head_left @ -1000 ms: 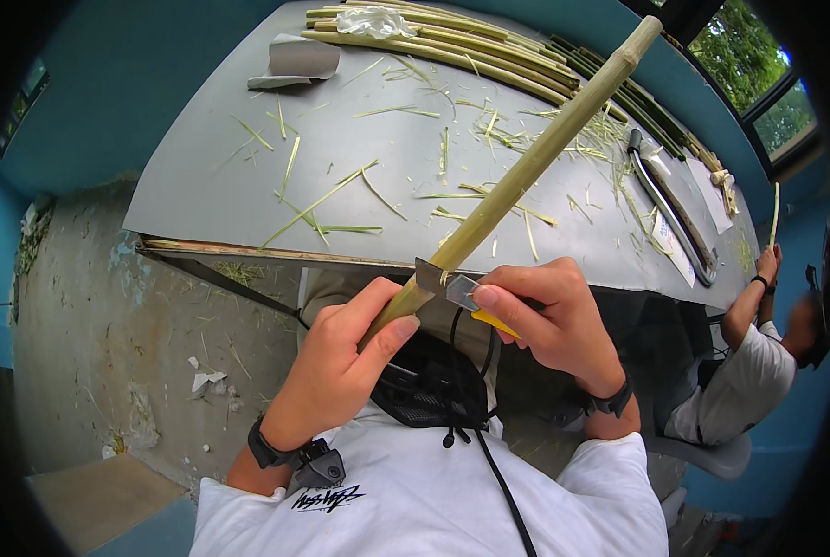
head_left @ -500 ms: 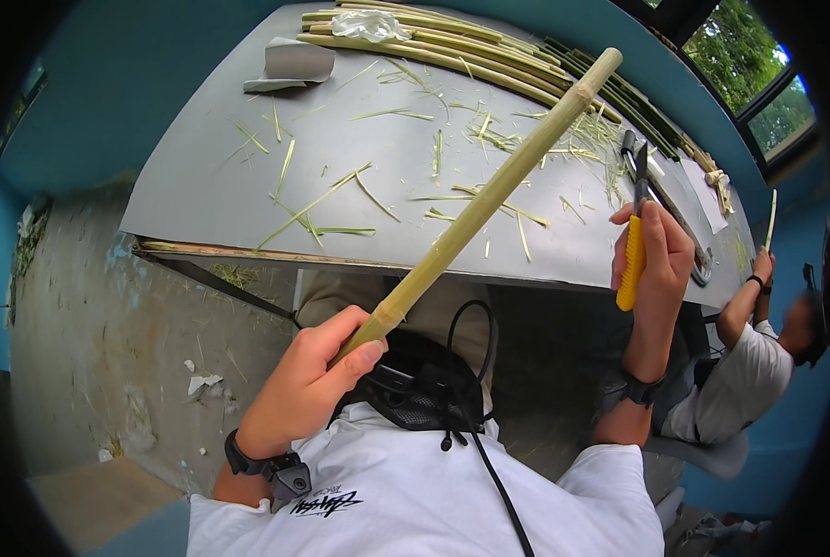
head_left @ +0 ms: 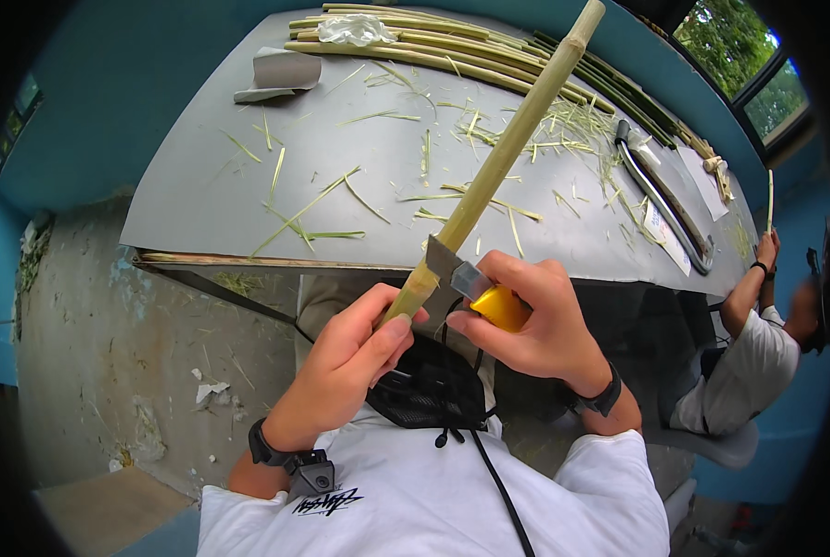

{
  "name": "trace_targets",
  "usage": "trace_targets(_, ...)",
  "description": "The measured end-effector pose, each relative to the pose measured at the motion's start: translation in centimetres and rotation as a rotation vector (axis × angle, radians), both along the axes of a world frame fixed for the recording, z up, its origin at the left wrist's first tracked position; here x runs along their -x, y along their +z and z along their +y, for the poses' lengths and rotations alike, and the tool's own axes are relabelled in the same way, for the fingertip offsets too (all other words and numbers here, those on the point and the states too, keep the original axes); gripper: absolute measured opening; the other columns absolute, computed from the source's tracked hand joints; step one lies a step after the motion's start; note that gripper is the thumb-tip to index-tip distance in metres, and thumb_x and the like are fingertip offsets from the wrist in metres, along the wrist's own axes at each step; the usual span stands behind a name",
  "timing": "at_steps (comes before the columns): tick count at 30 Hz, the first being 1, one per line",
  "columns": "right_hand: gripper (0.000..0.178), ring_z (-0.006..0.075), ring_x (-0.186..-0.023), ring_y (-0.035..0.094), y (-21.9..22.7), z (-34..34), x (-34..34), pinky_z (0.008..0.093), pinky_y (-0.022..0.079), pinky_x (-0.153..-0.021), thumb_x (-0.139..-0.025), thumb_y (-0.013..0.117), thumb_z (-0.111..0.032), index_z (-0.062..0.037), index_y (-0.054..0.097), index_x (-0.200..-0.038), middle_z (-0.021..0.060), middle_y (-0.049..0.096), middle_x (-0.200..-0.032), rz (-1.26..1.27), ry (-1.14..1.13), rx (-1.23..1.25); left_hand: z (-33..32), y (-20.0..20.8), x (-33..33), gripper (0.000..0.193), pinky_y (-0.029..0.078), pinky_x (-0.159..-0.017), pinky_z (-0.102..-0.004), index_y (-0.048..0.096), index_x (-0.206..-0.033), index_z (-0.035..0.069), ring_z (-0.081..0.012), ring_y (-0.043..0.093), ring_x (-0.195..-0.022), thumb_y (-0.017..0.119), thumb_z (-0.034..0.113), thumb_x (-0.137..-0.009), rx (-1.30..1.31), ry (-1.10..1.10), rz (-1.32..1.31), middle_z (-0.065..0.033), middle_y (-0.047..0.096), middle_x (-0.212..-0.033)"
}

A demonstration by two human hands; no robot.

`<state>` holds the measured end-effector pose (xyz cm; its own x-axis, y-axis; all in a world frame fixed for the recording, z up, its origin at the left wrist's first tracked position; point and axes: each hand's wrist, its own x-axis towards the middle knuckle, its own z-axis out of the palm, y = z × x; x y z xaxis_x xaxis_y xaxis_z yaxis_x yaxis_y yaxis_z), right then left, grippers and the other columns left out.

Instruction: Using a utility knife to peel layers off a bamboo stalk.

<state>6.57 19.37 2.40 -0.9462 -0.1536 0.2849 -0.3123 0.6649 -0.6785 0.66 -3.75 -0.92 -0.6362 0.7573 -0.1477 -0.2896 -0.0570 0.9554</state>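
Observation:
My left hand [head_left: 357, 348] is closed around the near end of a pale green bamboo pole [head_left: 503, 162]. The pole slants up and away to the right, over the table. In my right hand [head_left: 545, 320] is a yellow utility knife [head_left: 501, 306], gripped with its blade out. The wide blade [head_left: 441, 258] lies against the pole just above a node, a short way beyond my left fingers. My right palm hides part of the knife's handle.
Thin green shavings [head_left: 322, 209] litter the grey table [head_left: 192, 186]. Several bamboo poles [head_left: 433, 45] lie along its far edge, with crumpled white tissue [head_left: 354, 30] on them. A hacksaw [head_left: 661, 200] lies at right. A paper roll [head_left: 283, 70] stands far left. Another person [head_left: 749, 362] sits at right.
My right hand has swung left and down, bringing the knife blade from above the table onto the pole. The pole and my left hand have shifted slightly.

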Motion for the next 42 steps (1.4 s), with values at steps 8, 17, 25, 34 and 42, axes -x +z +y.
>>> trace_targets(8, 0.018, 0.005, -0.051, 0.048, -0.9, -1.7, 1.4, 0.0222, 0.034, -0.049, -0.082, 0.082, -0.005, -0.0022, 0.065, -0.086, -0.0005, 0.061, -0.064, 0.211, -0.114, 0.152, 0.8, 0.1, 0.0, 0.024, 0.035, -0.057, -0.0199, 0.055, -0.121, 0.003, -0.0027, 0.04, -0.065, 0.05, 0.023, -0.109, -0.021, -0.012, 0.006, 0.0036, 0.048, -0.078)
trace_targets(17, 0.017, 0.0127, -0.046, 0.051, -0.6, -1.5, 1.7, 0.026, 0.038, -0.047, -0.084, 0.079, -0.006, -0.0016, 0.062, -0.085, 0.0058, 0.057, -0.062, 0.194, -0.163, 0.136, 0.7, -0.2, 0.0, 0.024, 0.036, -0.058, -0.0207, 0.055, -0.119, 0.002, -0.0039, 0.042, -0.066, 0.052, 0.023, -0.108, -0.015, 0.047, 0.084, 0.0036, 0.049, -0.078)
trace_targets(25, 0.019, 0.0022, -0.051, 0.046, 0.0, 2.8, 0.1, 0.021, 0.03, -0.048, -0.091, 0.076, -0.009, -0.0021, 0.062, -0.08, -0.0025, 0.053, -0.06, 0.318, -0.541, 0.247, 1.1, -0.8, 0.1, 0.02, 0.039, -0.055, -0.02, 0.051, -0.119, 0.003, -0.0033, 0.049, -0.064, 0.06, 0.015, -0.104, -0.142, 0.138, -0.026, -0.0009, 0.056, -0.08)
trace_targets(34, 0.027, 0.0067, -0.06, 0.054, 0.1, 1.4, -1.1, 0.023, 0.04, -0.056, -0.091, 0.073, -0.012, -0.0023, 0.06, -0.112, 0.0024, 0.064, -0.075, 0.098, -0.246, 0.299, 1.3, 0.2, 0.6, 0.024, 0.036, -0.058, -0.0196, 0.051, -0.119, 0.006, -0.002, 0.044, -0.065, 0.065, 0.012, -0.1, -0.143, 0.067, -0.137, 0.0032, 0.051, -0.078)
trace_targets(42, 0.013, 0.0281, -0.057, 0.061, -0.3, -0.6, 0.4, 0.035, 0.044, -0.052, -0.098, 0.063, -0.018, -0.0054, 0.063, -0.1, 0.0087, 0.063, -0.069, -0.034, 0.005, 0.035, 1.8, 0.0, 0.2, 0.03, 0.033, -0.06, -0.0206, 0.058, -0.115, 0.003, -0.0023, 0.037, -0.066, 0.074, 0.018, -0.094, -0.065, 0.199, 0.12, 0.0078, 0.042, -0.074)
